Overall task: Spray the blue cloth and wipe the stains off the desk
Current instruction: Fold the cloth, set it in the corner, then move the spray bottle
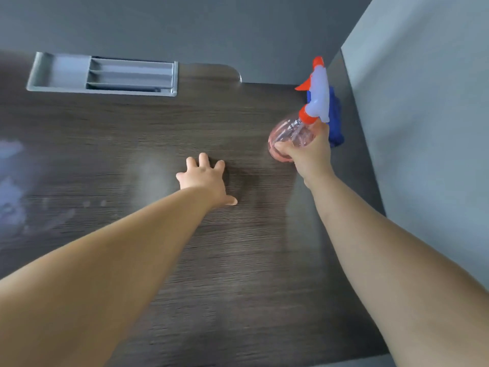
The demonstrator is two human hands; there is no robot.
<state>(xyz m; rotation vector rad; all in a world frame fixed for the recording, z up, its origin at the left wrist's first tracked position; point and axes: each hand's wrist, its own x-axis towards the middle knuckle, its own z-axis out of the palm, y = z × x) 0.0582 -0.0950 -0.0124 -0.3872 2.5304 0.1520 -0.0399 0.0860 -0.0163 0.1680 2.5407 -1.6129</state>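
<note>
My right hand point(309, 154) grips a clear pink spray bottle point(289, 136) with a white and orange trigger head, tilted above the dark wood desk point(185, 260) at the right. Behind the bottle, a blue cloth point(336, 120) lies on the desk against the right partition, partly hidden by the sprayer. My left hand point(205, 178) reaches over the middle of the desk with fingers spread; I cannot tell if it touches the surface. Pale whitish stains point(16, 197) smear the desk at the far left, with a fainter patch point(150, 173) near my left hand.
A grey recessed tray point(63, 72) with slotted compartments is set into the desk at the back left. A grey wall runs along the back, and a light grey partition point(423, 128) bounds the desk's right side.
</note>
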